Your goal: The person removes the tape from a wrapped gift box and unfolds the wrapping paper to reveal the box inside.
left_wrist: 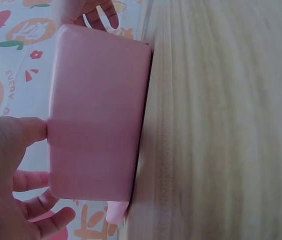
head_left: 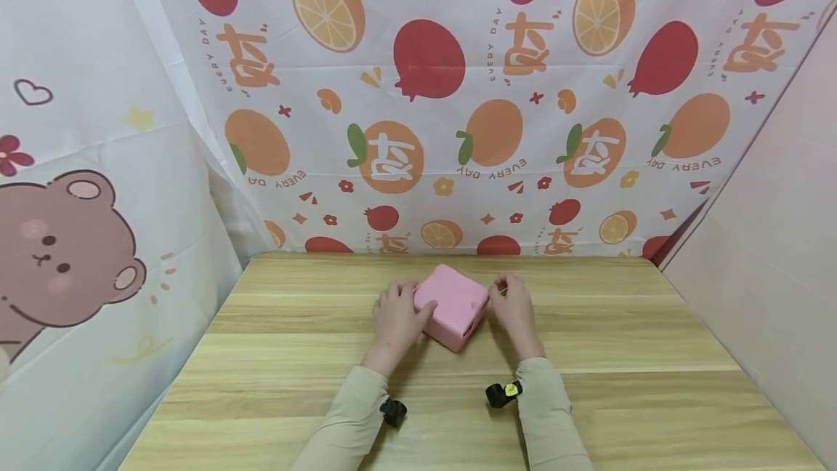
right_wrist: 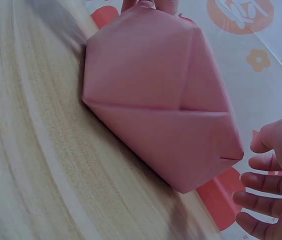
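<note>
A pink paper-wrapped box (head_left: 451, 304) sits on the wooden table, turned so one corner points toward me. My left hand (head_left: 397, 315) holds its left side, the thumb over the top edge and the fingers along the side. In the left wrist view, the thumb and a finger meet the edge of the box (left_wrist: 98, 115), and a pink flap sticks out at its bottom end. The right hand (head_left: 513, 304) is beside the right corner, its fingers loosely bent. From the right wrist, folded paper shows on the box's end (right_wrist: 156, 100), with that hand (right_wrist: 276, 185) close to one corner.
The wooden table (head_left: 294, 369) extends around the box. Behind it hangs a white cloth (head_left: 431, 129) printed with fruit; a bear-printed cloth (head_left: 65, 253) is at the left and a plain pale panel (head_left: 765, 238) at the right. Black wrist devices (head_left: 394, 411) are strapped over both sleeves.
</note>
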